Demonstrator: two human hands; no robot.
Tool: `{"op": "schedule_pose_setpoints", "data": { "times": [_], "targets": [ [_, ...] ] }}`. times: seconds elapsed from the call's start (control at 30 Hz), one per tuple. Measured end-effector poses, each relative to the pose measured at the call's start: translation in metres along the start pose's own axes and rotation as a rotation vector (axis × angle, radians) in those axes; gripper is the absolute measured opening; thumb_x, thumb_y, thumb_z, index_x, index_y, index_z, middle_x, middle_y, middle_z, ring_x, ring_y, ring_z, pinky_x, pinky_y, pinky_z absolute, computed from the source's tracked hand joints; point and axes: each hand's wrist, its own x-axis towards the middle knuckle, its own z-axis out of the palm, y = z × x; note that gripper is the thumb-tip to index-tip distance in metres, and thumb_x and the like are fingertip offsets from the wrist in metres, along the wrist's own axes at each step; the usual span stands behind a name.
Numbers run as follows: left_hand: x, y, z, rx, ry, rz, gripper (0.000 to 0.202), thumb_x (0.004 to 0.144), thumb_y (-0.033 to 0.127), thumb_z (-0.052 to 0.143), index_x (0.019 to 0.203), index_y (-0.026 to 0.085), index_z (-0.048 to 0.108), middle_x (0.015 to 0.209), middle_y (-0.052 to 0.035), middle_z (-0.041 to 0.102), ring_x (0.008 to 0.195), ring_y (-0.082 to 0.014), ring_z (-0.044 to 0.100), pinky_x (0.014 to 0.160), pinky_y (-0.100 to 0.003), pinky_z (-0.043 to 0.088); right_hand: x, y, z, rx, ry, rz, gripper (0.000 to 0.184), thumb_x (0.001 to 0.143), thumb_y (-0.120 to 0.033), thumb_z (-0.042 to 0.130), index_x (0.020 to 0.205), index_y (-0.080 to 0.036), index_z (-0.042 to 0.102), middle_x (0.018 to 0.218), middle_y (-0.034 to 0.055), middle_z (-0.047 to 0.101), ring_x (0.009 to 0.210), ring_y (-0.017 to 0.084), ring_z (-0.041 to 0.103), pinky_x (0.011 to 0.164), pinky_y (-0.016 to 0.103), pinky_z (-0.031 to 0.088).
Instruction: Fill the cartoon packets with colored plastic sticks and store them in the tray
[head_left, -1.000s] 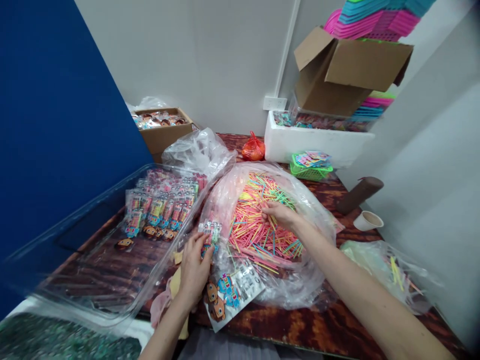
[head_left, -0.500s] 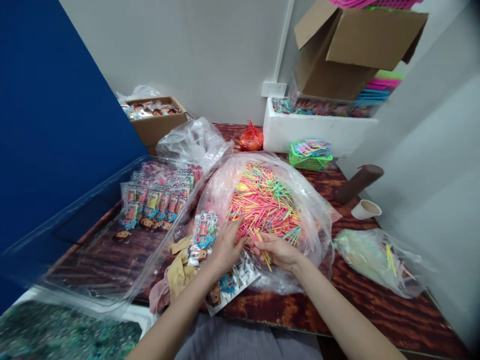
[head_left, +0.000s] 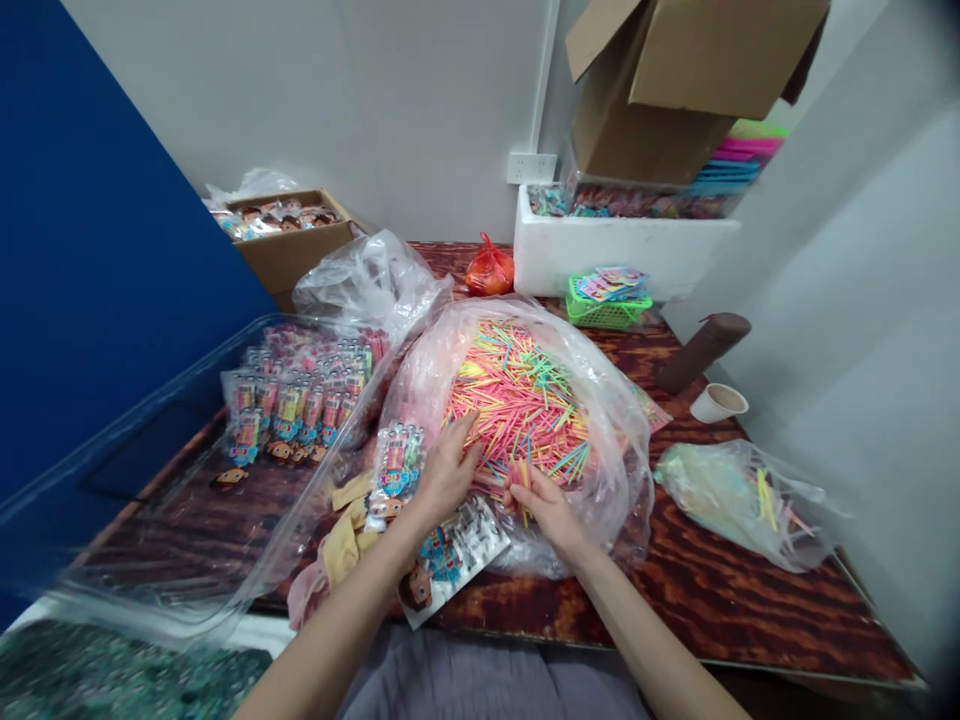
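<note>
You are working with both hands at the near lip of the clear bag (head_left: 622, 440), and the heap of coloured sticks (head_left: 517, 390) is lying straight ahead of them, starting right at your fingertips. Your left hand (head_left: 448, 470) is lying palm down with its fingers loosely spread, touching the near-left edge of the heap. Your right hand (head_left: 547, 508) is curling its fingers around a small bunch of sticks (head_left: 523, 482), whose long axis is pointing roughly away from you. The two hands are sitting close together, almost touching. The left one is reaching slightly farther in, so it is the nearer one to the bulk of the heap. The sticks there are lying every which way, though many are running crosswise to your forearms. Just left of your left hand a filled packet (head_left: 395, 468) is lying with its long axis pointing away from you; I cannot tell whether your thumb is touching it. Beneath your wrists the printed empty packets (head_left: 450, 548) are lying flat on the table (head_left: 712, 600). Farther left of your left hand, the clear tray (head_left: 135, 540) is holding rows of filled packets (head_left: 296, 405).
</note>
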Motion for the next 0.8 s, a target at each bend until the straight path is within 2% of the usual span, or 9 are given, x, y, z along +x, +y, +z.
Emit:
{"op": "schedule_pose_setpoints", "data": {
  "times": [0.07, 0.13, 0.27, 0.37, 0.43, 0.57, 0.67, 0.73, 0.8],
  "targets": [
    [-0.011, 0.005, -0.001, -0.016, -0.045, 0.037, 0.043, 0.095, 0.027, 0.047, 0.137, 0.019, 0.050, 0.136, -0.0125, 0.057, 0.129, -0.0233, 0.050, 0.107, -0.043, 0.041, -0.009, 0.014, 0.002, -0.181, 0.060, -0.120, 0.016, 0.086, -0.037, 0.060, 0.090, -0.022, 0.062, 0.080, 0.0007, 0.066, 0.078, 0.018, 0.061, 0.076, 0.030, 0.048],
    [-0.027, 0.013, 0.002, -0.022, -0.136, 0.070, 0.044, 0.097, 0.032, 0.043, 0.140, 0.022, 0.045, 0.140, -0.0112, 0.055, 0.129, -0.0216, 0.051, 0.107, -0.041, 0.042, -0.017, 0.026, 0.003, -0.300, 0.097, -0.180, 0.016, 0.090, -0.035, 0.054, 0.093, -0.022, 0.063, 0.088, 0.0026, 0.068, 0.086, 0.021, 0.062, 0.082, 0.033, 0.048],
    [-0.058, 0.026, 0.017, 0.112, -0.267, 0.232, 0.055, 0.098, 0.035, 0.043, 0.149, 0.022, 0.028, 0.152, -0.0112, 0.041, 0.141, -0.0220, 0.036, 0.115, -0.045, 0.033, -0.024, 0.037, 0.007, -0.361, 0.111, -0.280, 0.027, 0.093, -0.039, 0.048, 0.107, -0.021, 0.063, 0.104, 0.0076, 0.069, 0.097, 0.025, 0.063, 0.090, 0.037, 0.048],
    [-0.068, 0.028, 0.026, 0.235, -0.334, 0.305, 0.063, 0.097, 0.036, 0.044, 0.152, 0.021, 0.017, 0.154, -0.0116, 0.036, 0.145, -0.0238, 0.027, 0.116, -0.049, 0.029, -0.025, 0.041, 0.009, -0.393, 0.121, -0.344, 0.037, 0.093, -0.040, 0.046, 0.120, -0.021, 0.060, 0.117, 0.0106, 0.066, 0.111, 0.027, 0.059, 0.099, 0.040, 0.044],
    [-0.069, 0.026, 0.028, 0.299, -0.339, 0.302, 0.063, 0.097, 0.035, 0.044, 0.152, 0.020, 0.017, 0.154, -0.0120, 0.037, 0.146, -0.0241, 0.025, 0.116, -0.049, 0.031, -0.025, 0.043, 0.008, -0.431, 0.135, -0.347, 0.034, 0.092, -0.036, 0.047, 0.119, -0.021, 0.062, 0.117, 0.0106, 0.067, 0.112, 0.028, 0.059, 0.101, 0.042, 0.043],
    [-0.070, 0.020, 0.026, 0.404, -0.352, 0.283, 0.056, 0.098, 0.036, 0.043, 0.149, 0.019, 0.028, 0.157, -0.0119, 0.031, 0.147, -0.0264, 0.021, 0.116, -0.051, 0.028, -0.027, 0.046, 0.006, -0.446, 0.141, -0.312, 0.028, 0.089, -0.026, 0.049, 0.110, -0.021, 0.066, 0.111, 0.0090, 0.069, 0.107, 0.027, 0.060, 0.099, 0.041, 0.045],
    [-0.072, 0.019, 0.020, 0.385, -0.381, 0.281, 0.058, 0.097, 0.040, 0.043, 0.149, 0.019, 0.026, 0.157, -0.0131, 0.031, 0.146, -0.0265, 0.022, 0.116, -0.050, 0.029, -0.030, 0.043, 0.006, -0.402, 0.126, -0.268, 0.025, 0.089, -0.026, 0.048, 0.105, -0.021, 0.067, 0.102, 0.0068, 0.069, 0.099, 0.024, 0.062, 0.093, 0.038, 0.047],
    [-0.073, 0.019, 0.011, 0.338, -0.329, 0.252, 0.059, 0.098, 0.039, 0.041, 0.150, 0.019, 0.022, 0.155, -0.0139, 0.033, 0.146, -0.0246, 0.025, 0.115, -0.048, 0.030, -0.032, 0.039, 0.007, -0.382, 0.144, -0.230, 0.020, 0.090, -0.030, 0.050, 0.095, -0.021, 0.067, 0.091, 0.0051, 0.069, 0.089, 0.023, 0.062, 0.085, 0.034, 0.048],
    [-0.075, 0.017, -0.001, 0.303, -0.217, 0.187, 0.053, 0.099, 0.035, 0.039, 0.148, 0.019, 0.027, 0.150, -0.0142, 0.041, 0.141, -0.0238, 0.034, 0.112, -0.046, 0.034, -0.035, 0.035, 0.006, -0.355, 0.147, -0.194, 0.019, 0.091, -0.033, 0.051, 0.088, -0.022, 0.066, 0.085, 0.0041, 0.068, 0.084, 0.022, 0.062, 0.080, 0.032, 0.047]
  ]
}}
